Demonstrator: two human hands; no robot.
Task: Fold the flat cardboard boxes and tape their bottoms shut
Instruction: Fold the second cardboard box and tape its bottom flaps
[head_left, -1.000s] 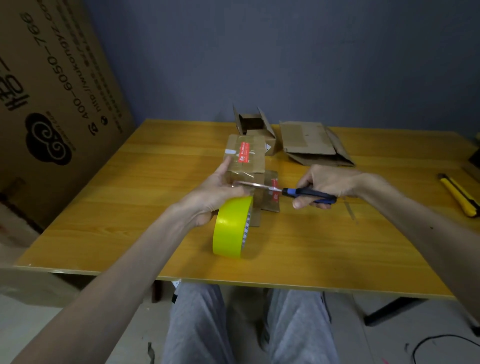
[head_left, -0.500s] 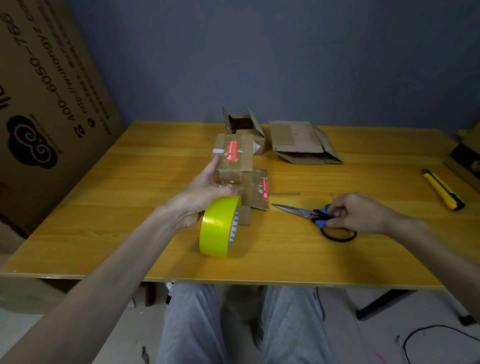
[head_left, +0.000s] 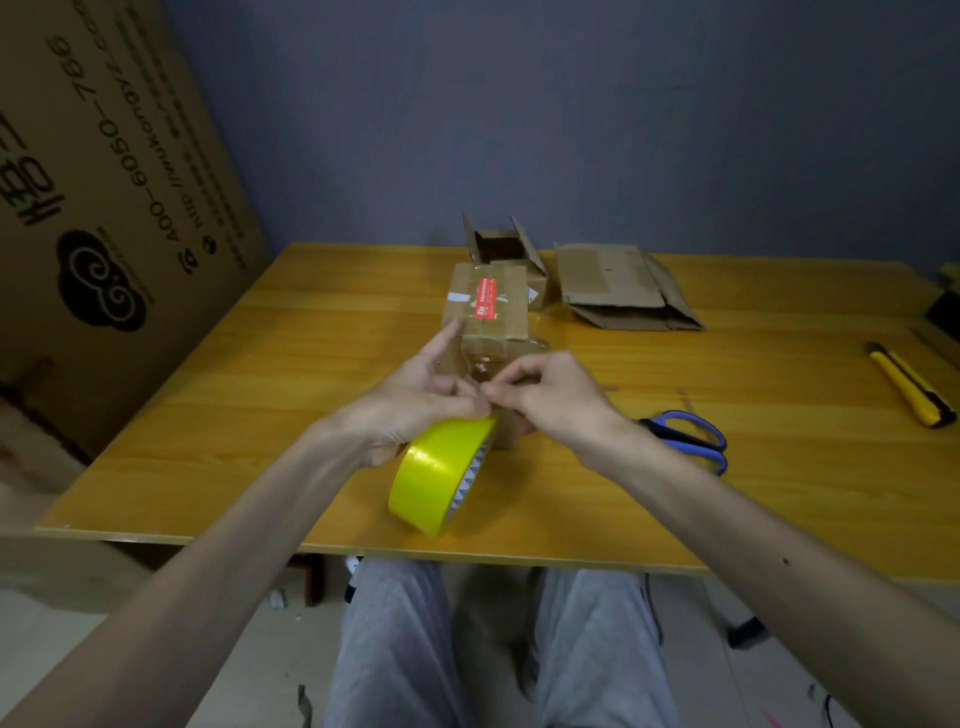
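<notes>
Right hand (head_left: 551, 396) fingertips pinched together, on what too small to tell, meeting left hand (head_left: 415, 402) curled round yellow tape roll (head_left: 439, 475), forefinger straight against cardboard box (head_left: 488, 312), roll just nearer than box, scissors (head_left: 688, 439) to box's right

Both hands cover the near face of the box (head_left: 488, 317) just beyond the fingertips. What the right hand (head_left: 548, 400) pinches against the left hand's (head_left: 415, 405) fingers is too small to tell. The left palm hides the tape roll's (head_left: 441, 480) top. The right wrist hides the scissors' (head_left: 693, 439) blades. The label's (head_left: 485, 299) print, beyond the fingers, is unreadable.
</notes>
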